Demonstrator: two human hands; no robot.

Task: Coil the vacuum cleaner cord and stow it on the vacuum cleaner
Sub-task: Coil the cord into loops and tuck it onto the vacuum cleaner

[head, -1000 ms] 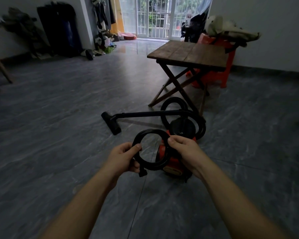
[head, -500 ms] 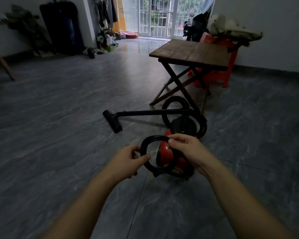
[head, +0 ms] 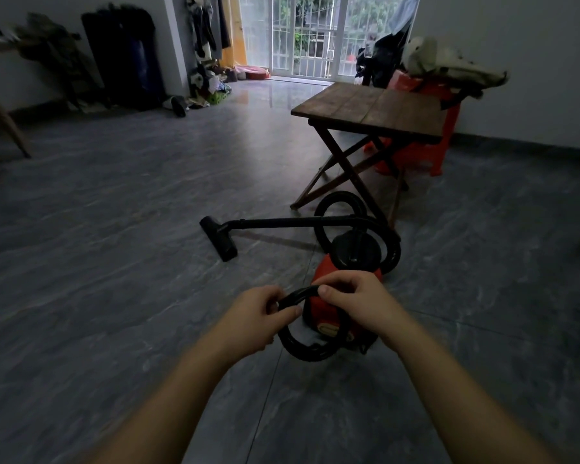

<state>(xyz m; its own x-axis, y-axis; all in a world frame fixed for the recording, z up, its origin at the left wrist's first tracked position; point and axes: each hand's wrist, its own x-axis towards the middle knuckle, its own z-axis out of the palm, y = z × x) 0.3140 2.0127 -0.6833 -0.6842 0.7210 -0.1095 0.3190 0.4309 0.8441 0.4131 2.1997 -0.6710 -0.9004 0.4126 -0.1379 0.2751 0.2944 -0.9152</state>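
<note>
the vacuum (head: 354, 252) sits on the floor (head: 114, 262) mid-room, just before the table (head: 372, 108). its hose (head: 340, 196) loops behind it, by the table's legs. the wand (head: 282, 222) runs left to the nozzle (head: 221, 241) on the floor. the cord (head: 298, 353) hangs before the vacuum, left hand (head: 258, 319) at its left, right hand (head: 359, 303) at its top. a stool (head: 432, 155) stands behind the table, the door (head: 302, 38) at the far back.

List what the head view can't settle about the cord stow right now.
Head view: where the cord coil joins the vacuum cleaner, hidden behind the right hand.
Head view: how the left hand grips under the coil, covered by its own back.
Head view: any cord hook on the vacuum, too dark, partly behind the coil.
</note>
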